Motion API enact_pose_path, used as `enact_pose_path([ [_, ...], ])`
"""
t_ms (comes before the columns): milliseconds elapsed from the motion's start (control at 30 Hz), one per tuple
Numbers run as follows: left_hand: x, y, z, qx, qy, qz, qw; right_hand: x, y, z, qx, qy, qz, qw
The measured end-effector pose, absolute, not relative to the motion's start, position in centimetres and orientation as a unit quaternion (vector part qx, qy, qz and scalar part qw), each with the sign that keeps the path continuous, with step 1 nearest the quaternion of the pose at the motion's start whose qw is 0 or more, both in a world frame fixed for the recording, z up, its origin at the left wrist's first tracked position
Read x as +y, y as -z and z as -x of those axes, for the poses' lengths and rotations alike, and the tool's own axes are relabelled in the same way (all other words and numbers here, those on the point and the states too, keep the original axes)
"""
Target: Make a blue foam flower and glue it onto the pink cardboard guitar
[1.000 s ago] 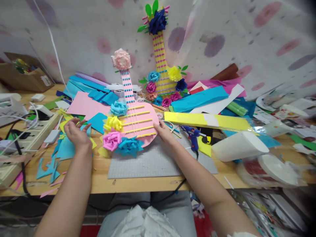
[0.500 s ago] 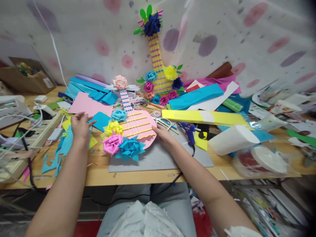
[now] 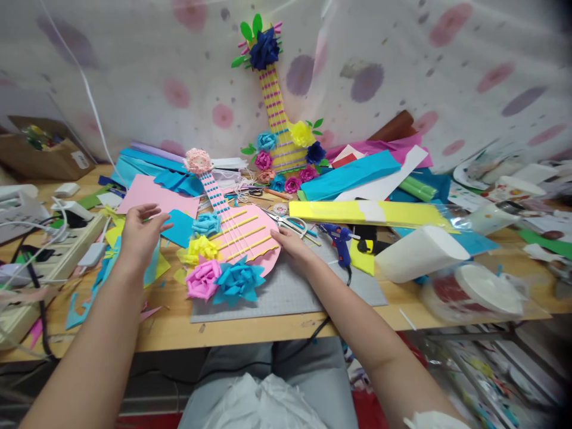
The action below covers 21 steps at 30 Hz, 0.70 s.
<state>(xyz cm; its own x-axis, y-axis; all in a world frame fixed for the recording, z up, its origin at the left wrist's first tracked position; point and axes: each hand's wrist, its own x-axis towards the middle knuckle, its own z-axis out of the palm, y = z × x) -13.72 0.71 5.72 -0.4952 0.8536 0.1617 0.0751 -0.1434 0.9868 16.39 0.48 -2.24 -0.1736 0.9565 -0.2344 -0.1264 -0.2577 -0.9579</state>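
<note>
A pink paper guitar [image 3: 248, 223] tilts up over the grey cutting mat [image 3: 304, 295], its neck leaning to the left. My right hand [image 3: 292, 245] grips its right edge, thumb on the front. Yellow strips and white strings cross its body, and blue, yellow and pink paper flowers [image 3: 203, 279] sit along its lower left side. My left hand [image 3: 145, 229] hovers to the left of it with fingers apart and nothing in them, near a pink paper sheet [image 3: 158, 196] and a blue paper piece [image 3: 179, 229]. Scissors [image 3: 292, 225] lie just behind my right hand.
A yellow paper guitar [image 3: 279, 125] stands against the wall covering. On the right are a blue glue gun [image 3: 342, 241], a yellow paper roll [image 3: 330, 211] and a white roll [image 3: 422, 253]. A power strip [image 3: 58, 259] with cables and paper scraps [image 3: 83, 304] occupy the left.
The pink guitar has tilted further left in my right hand, its neck leaning more. My left hand stays empty beside it. The whole view has shifted slightly.
</note>
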Motion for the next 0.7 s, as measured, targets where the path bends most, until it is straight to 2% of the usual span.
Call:
enact_pose_path([
  [333, 0.7, -6.9, 14.3, 0.592, -0.642, -0.404, 0.271, 4.3, 0.5, -16.7, -0.443, -0.675, 0.462, 0.367],
  [533, 0.8, -6.6, 15.9, 0.616, -0.632, -0.410, 0.231, 4.2, 1.3, -17.2, -0.477, -0.653, 0.480, 0.340],
  [700, 1.6, -4.9, 17.9, 0.700, -0.521, -0.447, 0.197, 4.1, 2.0, -17.5, -0.531, -0.608, 0.499, 0.317],
])
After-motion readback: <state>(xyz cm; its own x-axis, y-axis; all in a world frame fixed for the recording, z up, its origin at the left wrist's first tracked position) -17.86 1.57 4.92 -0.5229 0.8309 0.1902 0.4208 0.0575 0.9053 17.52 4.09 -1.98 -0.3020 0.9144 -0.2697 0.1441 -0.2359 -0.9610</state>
